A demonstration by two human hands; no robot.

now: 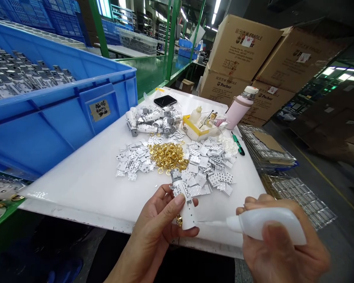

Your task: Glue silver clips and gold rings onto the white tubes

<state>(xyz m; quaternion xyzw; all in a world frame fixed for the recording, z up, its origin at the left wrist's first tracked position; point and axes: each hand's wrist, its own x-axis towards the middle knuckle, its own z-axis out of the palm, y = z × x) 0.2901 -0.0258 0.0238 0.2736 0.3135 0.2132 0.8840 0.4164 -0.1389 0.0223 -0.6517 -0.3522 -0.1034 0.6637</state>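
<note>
so the white and grey part (186,204) is in the left hand (165,220), pinched between thumb and fingers at the near edge of the worktop (85,196), tilted a bit with the grey end pointing away. the right hand (283,239) is wrapped round a white squeeze bottle (268,225), thumb on its side, and the thin nozzle points at the lower end of the part. can't really tell if the tip touches, it's pretty blurry there.

what could go wrong imo: squeeze too hard and you'd get a blob over the white face, or onto the left fingertips since they're right beside it. if either hand wobbles, that skinny tip could skid and smear.

the part sits across the left fingers, thumb on top, with a gold piece (179,221) next to its lower end. just past it there's a heap of gold rings (168,155), flat white pieces (135,159) on both sides, then more assembled parts (149,120) and a yellow-edged tray (194,128) further back. big blue crate (61,118) off to the left.
</note>
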